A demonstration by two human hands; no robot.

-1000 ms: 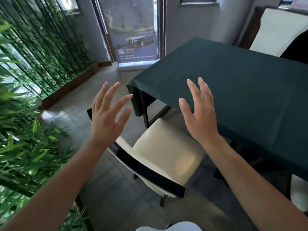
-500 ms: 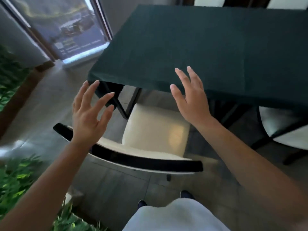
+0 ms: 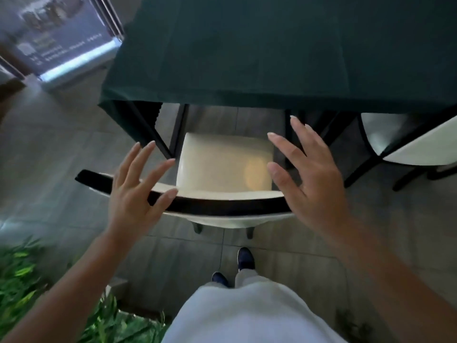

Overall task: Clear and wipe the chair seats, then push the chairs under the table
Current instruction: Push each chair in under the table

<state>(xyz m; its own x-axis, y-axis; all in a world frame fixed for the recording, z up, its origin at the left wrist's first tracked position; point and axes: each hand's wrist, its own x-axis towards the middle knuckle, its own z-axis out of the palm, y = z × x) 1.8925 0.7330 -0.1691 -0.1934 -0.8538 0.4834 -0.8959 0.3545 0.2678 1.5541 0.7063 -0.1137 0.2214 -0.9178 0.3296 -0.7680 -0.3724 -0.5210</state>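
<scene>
A chair (image 3: pixel 222 167) with a cream seat and a black-topped backrest stands right in front of me, its seat bare and its front edge just short of the table (image 3: pixel 247 50), which wears a dark green cloth. My left hand (image 3: pixel 133 194) hovers over the left end of the backrest with fingers spread. My right hand (image 3: pixel 311 179) hovers over the right end, fingers spread as well. Neither hand holds anything. I cannot tell whether they touch the backrest.
A second cream chair (image 3: pixel 408 139) sits partly under the table at the right. Green plants (image 3: pixel 24 280) crowd the lower left. A glass door with a poster (image 3: pixel 57 38) is at the far left. Grey floor tiles (image 3: pixel 61 144) surround the chair.
My view has tipped down and swung to face the chair from behind. Both open hands have come down toward the ends of the backrest.
</scene>
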